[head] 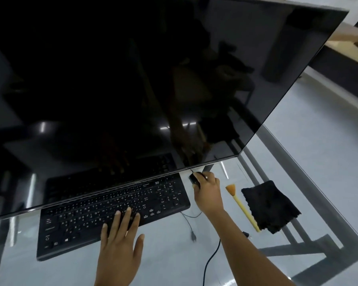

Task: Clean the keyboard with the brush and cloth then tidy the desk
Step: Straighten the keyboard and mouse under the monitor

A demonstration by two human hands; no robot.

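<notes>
A black keyboard [74, 221] lies on the glass desk, its far edge tucked under the monitor. My left hand [120, 240] rests flat on its near edge, fingers spread over the keys. My right hand [208, 193] is closed around a black mouse [194, 179] just right of the keyboard, under the monitor's corner. A yellow brush [241, 205] with orange bristles lies on the desk to the right of my right hand. Beside the brush lies a crumpled black cloth [271, 206], overlapping the handle's end.
A large dark monitor [132, 79] tilts over the back of the glass desk [174, 254]. A black cable [210, 263] and a thin wire with a plug [192, 234] run across the desk near my right forearm. The desk's metal frame shows through the glass at right.
</notes>
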